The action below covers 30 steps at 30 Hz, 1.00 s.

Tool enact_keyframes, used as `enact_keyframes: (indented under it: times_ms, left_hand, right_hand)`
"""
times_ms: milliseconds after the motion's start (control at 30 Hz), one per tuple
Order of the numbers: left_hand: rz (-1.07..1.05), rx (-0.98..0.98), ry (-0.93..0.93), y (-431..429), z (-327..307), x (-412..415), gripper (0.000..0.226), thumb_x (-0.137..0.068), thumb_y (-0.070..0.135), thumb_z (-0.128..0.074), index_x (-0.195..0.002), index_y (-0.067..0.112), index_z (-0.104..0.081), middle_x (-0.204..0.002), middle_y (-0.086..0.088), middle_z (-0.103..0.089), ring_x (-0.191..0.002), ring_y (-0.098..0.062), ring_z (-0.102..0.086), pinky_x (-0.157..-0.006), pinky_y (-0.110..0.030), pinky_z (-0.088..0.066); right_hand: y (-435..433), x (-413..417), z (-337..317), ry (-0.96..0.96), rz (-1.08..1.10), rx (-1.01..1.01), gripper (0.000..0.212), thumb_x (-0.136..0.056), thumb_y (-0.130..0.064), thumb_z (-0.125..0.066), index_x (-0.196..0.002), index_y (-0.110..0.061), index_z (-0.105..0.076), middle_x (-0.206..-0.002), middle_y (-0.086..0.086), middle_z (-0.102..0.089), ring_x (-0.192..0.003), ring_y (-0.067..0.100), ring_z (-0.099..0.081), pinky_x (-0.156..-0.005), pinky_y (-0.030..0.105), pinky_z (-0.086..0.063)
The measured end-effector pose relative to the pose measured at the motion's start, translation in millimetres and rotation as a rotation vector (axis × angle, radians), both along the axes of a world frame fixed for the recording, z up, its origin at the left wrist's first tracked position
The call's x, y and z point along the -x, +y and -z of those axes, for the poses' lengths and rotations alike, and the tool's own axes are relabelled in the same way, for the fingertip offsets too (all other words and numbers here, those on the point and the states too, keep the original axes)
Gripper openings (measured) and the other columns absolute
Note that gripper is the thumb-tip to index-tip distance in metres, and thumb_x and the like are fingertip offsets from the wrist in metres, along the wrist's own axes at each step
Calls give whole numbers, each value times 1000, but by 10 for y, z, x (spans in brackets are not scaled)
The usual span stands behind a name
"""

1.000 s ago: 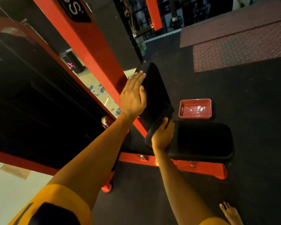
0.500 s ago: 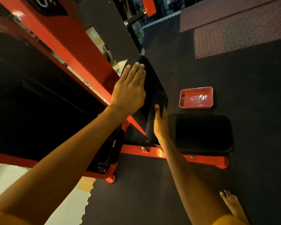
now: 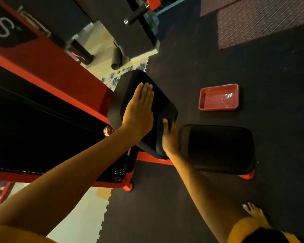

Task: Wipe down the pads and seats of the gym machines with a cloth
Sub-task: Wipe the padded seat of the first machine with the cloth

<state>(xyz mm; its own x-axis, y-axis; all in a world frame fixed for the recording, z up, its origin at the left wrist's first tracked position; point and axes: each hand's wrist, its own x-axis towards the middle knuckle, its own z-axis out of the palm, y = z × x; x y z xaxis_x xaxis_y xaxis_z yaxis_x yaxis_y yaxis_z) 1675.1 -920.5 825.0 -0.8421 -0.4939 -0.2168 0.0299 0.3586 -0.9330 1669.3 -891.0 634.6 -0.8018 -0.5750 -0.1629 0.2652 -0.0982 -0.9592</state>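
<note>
A black upright back pad (image 3: 158,99) of a red-framed gym machine stands at mid-frame, with the black seat pad (image 3: 218,148) low to its right. My left hand (image 3: 139,111) lies flat with straight fingers on the pad's upper left face. My right hand (image 3: 169,135) presses a dark cloth (image 3: 166,114) against the pad's right side; the thumb is over the cloth and the fingers are hidden behind it.
A red plastic tray (image 3: 218,97) sits on the black rubber floor beyond the seat. The machine's red frame (image 3: 47,67) and dark weight housing fill the left. My bare foot (image 3: 254,212) stands at lower right. Red floor mats (image 3: 263,20) lie far right.
My right hand has slid the cloth up the back pad from its lower edge. The left hand stays flat on the pad. The camera has tilted further down.
</note>
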Motion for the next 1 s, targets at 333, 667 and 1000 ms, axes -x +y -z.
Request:
enact_keyframes:
  times_ms: [333, 667, 1000]
  left_hand:
    - [-24, -26, 11, 43, 39, 80, 75, -106, 48, -10, -156, -4, 9, -165, -25, 13, -154, -36, 13, -125, -50, 10]
    - [-15, -17, -15, 4, 135, 150, 75, -107, 48, -9, -154, -7, 11, -164, -28, 14, -153, -40, 14, -123, -53, 11]
    - [-12, -26, -28, -68, 193, 223, 74, -107, 46, -10, -154, -8, 8, -164, -27, 10, -153, -40, 12, -123, -54, 11]
  right_hand:
    - [-474, 1018, -362, 103, -65, 52, 20, -104, -58, -37, -109, -51, -55, -111, -20, -61, -111, 6, -61, -102, 36, -47]
    - [-429, 1414, -202, 66, -182, -91, 43, -109, -36, -45, -126, -3, -67, -132, 19, -64, -126, 33, -56, -108, 27, -33]
    - [-545, 1179, 71, -235, -89, -50, 43, -111, -35, -37, -141, -9, -53, -136, 14, -60, -128, 27, -55, -90, 13, -33]
